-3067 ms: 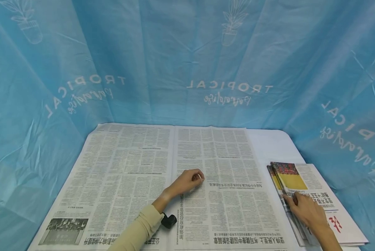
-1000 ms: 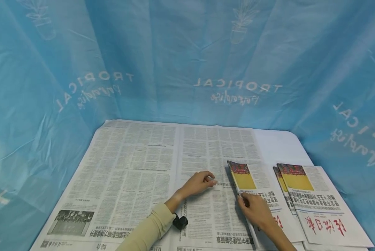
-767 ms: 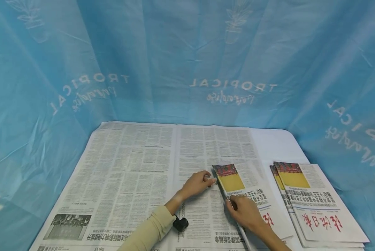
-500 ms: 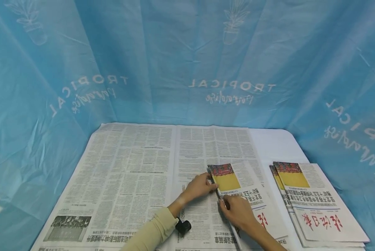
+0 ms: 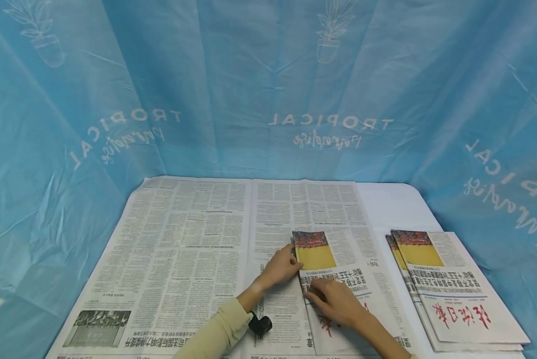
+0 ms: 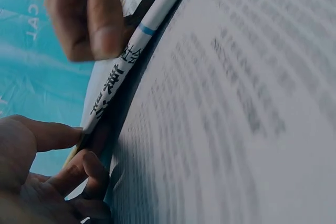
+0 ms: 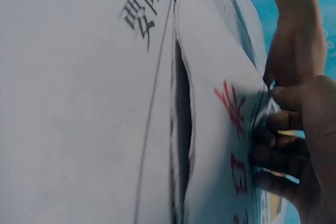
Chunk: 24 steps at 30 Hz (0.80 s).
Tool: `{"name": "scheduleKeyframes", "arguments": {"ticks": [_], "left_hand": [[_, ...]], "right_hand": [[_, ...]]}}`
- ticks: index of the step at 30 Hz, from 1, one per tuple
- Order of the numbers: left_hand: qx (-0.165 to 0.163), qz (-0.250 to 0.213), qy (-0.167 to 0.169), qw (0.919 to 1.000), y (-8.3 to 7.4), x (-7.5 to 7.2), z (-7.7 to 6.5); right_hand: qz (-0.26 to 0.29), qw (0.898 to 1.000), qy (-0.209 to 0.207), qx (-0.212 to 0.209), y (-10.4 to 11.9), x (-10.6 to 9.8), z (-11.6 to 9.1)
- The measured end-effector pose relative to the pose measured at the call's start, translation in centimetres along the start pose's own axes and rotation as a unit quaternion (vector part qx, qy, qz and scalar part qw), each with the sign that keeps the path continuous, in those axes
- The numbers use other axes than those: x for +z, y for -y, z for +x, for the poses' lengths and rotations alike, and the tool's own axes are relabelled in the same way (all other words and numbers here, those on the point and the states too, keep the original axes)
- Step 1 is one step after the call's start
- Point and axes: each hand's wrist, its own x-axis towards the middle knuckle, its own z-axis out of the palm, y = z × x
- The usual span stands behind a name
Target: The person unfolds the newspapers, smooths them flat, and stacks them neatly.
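Observation:
A folded newspaper [image 5: 336,289] with a red-and-yellow picture lies at a slight slant on the spread-out newspaper sheet [image 5: 196,239]. At its left edge my left hand [image 5: 281,265] pinches the fold; in the left wrist view the thumb and fingers of this left hand [image 6: 58,171] meet on that edge. My right hand [image 5: 338,301] lies over the lower left part, its fingers loosely bent near the same fold. The right wrist view shows the right hand's fingers [image 7: 278,166] spread along the paper's edge. What its fingertips press on is partly hidden.
At the right, more folded newspapers [image 5: 457,289] lie in a slightly offset stack on the white table [image 5: 390,199]. A blue printed curtain [image 5: 250,89] encloses the back and both sides. A black wrist camera [image 5: 260,325] sits by the left sleeve.
The right hand has brought a folded newspaper left from the stack onto the spread sheet. The left hand has reached its edge and taken hold, and the paper now lies flatter and straighter.

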Motion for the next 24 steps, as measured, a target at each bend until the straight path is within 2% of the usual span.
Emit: {"name": "scheduleKeyframes", "arguments": {"ticks": [3,5,9,13,17,21,24], "left_hand": [[0.006,0.009,0.010,0.9999,0.5,-0.7,-0.3],[0.022,0.023,0.014,0.9994,0.9,-1.2,-0.5],[0.040,0.028,0.034,0.9982,1.6,-2.0,-0.7],[0.014,-0.006,0.064,0.9978,2.2,-2.7,-0.9],[-0.009,-0.005,0.074,0.9972,2.4,-3.6,-1.2],[-0.012,-0.001,0.081,0.9966,2.6,-4.4,-1.5],[-0.003,-0.003,0.081,0.9967,3.0,-4.9,-1.5]], "right_hand": [[0.020,0.999,0.024,-0.031,-0.3,-0.3,-0.2],[0.027,0.998,0.036,-0.045,-0.5,-0.4,-0.3],[0.030,0.997,0.041,-0.066,-0.8,-0.4,-0.6],[0.012,0.996,0.022,-0.082,-1.1,-0.5,-0.8],[-0.005,0.997,0.020,-0.072,-1.4,-0.6,-1.2],[-0.016,0.997,0.022,-0.067,-1.8,-0.5,-1.6],[-0.023,0.996,0.007,-0.084,-2.3,-0.4,-1.9]]}}
